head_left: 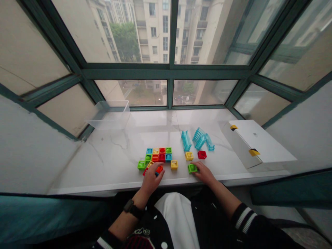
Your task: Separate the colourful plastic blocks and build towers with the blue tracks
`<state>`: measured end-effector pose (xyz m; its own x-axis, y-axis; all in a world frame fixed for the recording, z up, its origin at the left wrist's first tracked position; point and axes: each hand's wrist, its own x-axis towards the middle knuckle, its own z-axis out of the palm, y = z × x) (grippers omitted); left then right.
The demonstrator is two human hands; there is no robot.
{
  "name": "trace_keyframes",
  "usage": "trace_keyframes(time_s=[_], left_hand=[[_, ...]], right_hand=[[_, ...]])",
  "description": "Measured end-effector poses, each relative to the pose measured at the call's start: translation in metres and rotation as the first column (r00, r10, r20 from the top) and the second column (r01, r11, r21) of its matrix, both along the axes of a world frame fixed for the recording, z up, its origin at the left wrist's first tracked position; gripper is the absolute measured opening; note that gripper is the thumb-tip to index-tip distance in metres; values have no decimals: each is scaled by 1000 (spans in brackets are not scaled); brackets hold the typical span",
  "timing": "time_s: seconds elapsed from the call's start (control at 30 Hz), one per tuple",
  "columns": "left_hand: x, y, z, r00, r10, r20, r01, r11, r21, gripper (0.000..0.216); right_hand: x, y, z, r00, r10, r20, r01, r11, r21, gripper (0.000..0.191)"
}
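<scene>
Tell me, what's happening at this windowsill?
A person seated at a white marble sill is handling small coloured square blocks. The left hand rests on the near edge of a joined cluster of blocks; the right hand touches a loose green block. Yellow and red loose blocks, turquoise ribbed pieces, a clear bin and a white box lie beyond.

On the windowsill [116, 162], a cluster of joined blocks [158, 155] sits near the front edge, about mid-width. The left hand [153, 177] rests on the cluster's front side. To the right, three single blocks [189, 156] lie apart; the right hand [204, 172] touches the frontmost one [192, 168]. Behind them lie ribbed track pieces [198, 139]. A flat box [255, 141] lies toward the right end, a clear tub [110, 114] in the back left corner.
</scene>
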<state>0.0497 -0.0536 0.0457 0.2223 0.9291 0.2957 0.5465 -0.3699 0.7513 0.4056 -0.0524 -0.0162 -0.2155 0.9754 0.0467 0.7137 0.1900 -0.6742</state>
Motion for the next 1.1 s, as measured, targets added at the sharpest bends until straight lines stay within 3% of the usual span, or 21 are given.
trace_keyframes(time_s=[0.23,0.4,0.6,0.73,0.93,1.1], left_hand=[[-4,1,-1,1000,15,4,-15,1000,-2,27],[-11,3,0,1000,30,2,-30,999,12,26],[-11,4,-3,999,49,15,-49,999,-4,25],[-7,5,-4,998,45,31,-44,999,-29,23],[-4,5,-4,999,31,-31,-32,999,-10,23],[-3,3,-11,992,28,-126,-28,1000,8,29]], right_hand=[[-2,-3,1,1000,-22,-13,22,1000,-11,59],[3,-9,16,999,-14,-52,16,999,30,67],[-6,-2,53,997,-49,-62,62,970,233,35],[-38,12,63,998,50,-30,-42,977,207,22],[-94,29,49,980,164,109,-174,981,85,61],[-116,38,37,964,175,202,-182,983,18,66]])
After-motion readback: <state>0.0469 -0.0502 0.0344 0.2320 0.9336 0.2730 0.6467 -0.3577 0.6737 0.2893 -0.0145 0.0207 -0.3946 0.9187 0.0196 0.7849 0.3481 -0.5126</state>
